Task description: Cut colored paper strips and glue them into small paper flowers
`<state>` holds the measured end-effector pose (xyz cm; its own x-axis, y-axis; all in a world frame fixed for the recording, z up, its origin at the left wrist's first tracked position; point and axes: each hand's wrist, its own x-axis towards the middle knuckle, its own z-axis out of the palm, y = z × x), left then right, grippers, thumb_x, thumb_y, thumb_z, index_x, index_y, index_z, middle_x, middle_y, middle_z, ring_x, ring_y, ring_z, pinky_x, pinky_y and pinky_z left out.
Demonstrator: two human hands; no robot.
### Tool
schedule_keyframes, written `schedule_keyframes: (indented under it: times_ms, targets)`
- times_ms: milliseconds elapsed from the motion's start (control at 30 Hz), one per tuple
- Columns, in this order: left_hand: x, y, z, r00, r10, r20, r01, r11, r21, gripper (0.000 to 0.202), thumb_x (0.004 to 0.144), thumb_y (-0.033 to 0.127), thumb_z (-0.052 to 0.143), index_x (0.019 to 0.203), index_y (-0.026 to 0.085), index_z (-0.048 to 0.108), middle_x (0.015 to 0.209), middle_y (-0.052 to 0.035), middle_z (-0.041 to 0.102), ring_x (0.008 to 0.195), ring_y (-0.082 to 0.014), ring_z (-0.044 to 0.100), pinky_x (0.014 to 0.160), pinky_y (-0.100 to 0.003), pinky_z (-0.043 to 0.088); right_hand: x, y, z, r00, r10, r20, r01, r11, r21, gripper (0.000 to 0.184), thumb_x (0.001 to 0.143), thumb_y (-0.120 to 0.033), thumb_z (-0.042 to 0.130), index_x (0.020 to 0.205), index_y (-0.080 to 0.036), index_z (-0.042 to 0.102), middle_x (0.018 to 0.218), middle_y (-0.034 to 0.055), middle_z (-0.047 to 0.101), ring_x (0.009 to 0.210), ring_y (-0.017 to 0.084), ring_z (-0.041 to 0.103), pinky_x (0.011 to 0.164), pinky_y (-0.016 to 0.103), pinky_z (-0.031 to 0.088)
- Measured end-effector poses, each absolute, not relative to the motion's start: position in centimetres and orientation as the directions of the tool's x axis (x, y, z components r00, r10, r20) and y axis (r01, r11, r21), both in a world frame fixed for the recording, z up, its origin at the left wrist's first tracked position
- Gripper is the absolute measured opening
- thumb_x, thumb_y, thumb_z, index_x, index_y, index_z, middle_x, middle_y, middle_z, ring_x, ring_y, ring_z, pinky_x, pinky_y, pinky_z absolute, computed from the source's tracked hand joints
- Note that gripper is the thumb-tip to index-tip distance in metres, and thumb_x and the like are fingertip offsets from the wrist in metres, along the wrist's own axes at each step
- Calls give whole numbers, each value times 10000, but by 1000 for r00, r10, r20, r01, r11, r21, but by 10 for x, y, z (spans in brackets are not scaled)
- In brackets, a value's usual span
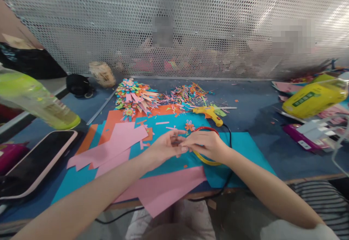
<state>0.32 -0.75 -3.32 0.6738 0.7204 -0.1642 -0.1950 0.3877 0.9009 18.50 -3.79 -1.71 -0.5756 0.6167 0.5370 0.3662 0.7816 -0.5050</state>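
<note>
Half-curled left hand [167, 145] meets pinching right hand [208, 143] — anything held (I can't tell) is tiny. Glue gun [209, 113] lies close, probably for reach.

So the table's blue [253, 105], kinda scuffed, and the front middle is mostly buried under overlapping blue sheets [245, 153], orange sheets [107, 125] and pink sheets [171, 187], with one pink corner hanging off the front edge. Behind those there's a messy pile of skinny paper scraps [191, 93]. Over on the left you've got a phone [40, 156] lying face up, a green bottle [46, 100] and a round black pouch [78, 84], plus a purple packet [301, 137] way over right.
</note>
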Motion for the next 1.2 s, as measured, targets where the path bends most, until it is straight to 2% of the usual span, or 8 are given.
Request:
schedule_keyframes:
  times_ms: [167,333,533,700,867,933,1033,1200]
  targets:
    - [-2,-4,-28,577,816,33,-214,112,970,529,571,132,739,1032,215,495,913,-22,554,800,-136,568,700,-283,473,184,-37,-19,-563,737,374,296,602,-742,306,817,-196,536,1120,-173,566,878,47,673,730,100,633,677,213,512]
    - [-4,-3,-25,567,822,50,-191,73,979,527,572,146,740,1031,214,491,893,-14,541,749,-118,561,683,-286,485,181,-37,-20,-501,739,451,264,627,-733,181,788,-196,574,948,-173,654,825,39,692,709,111,646,665,212,518]
    - [-3,-2,-26,545,838,13,-191,109,975,534,570,143,738,1040,202,491,905,-21,555,759,-122,566,700,-295,484,180,-39,-21,-426,760,490,366,640,-675,132,790,-196,569,880,-162,659,753,30,692,631,107,638,605,208,508]
    - [-5,4,-26,436,900,22,-172,59,983,445,608,178,710,1003,185,505,883,-20,581,767,-128,577,671,-263,477,184,-37,-19,-464,737,491,472,675,-567,138,832,-187,500,862,-173,634,786,25,680,714,109,626,697,231,489]
    - [-11,11,-24,204,953,222,-118,-201,972,273,742,270,585,988,180,507,893,-49,607,858,-169,594,637,-247,482,183,-35,-20,-665,651,366,534,757,-378,194,863,-193,442,891,-158,631,857,42,671,827,130,596,759,253,475]
    - [-14,12,-21,232,933,274,-43,-272,961,296,777,297,537,1047,192,478,989,-75,603,868,-184,608,612,-253,495,180,-37,-22,-765,564,311,514,826,-232,222,871,-180,419,938,-153,629,908,50,671,907,149,579,834,295,455]
    - [-16,12,-20,394,893,216,104,-277,955,328,791,335,504,1087,197,470,1013,-93,608,759,-187,640,486,-232,474,175,-39,-26,-840,495,221,496,866,-55,259,881,-158,395,1044,-166,596,1036,48,646,1031,160,531,905,335,417]
    - [-15,19,-30,429,875,227,161,-321,933,268,818,320,459,1048,185,487,913,-72,616,712,-156,625,503,-227,460,164,-39,-32,-867,475,153,486,873,45,322,897,-202,368,1178,-129,507,1235,61,535,1155,165,455,986,329,366]
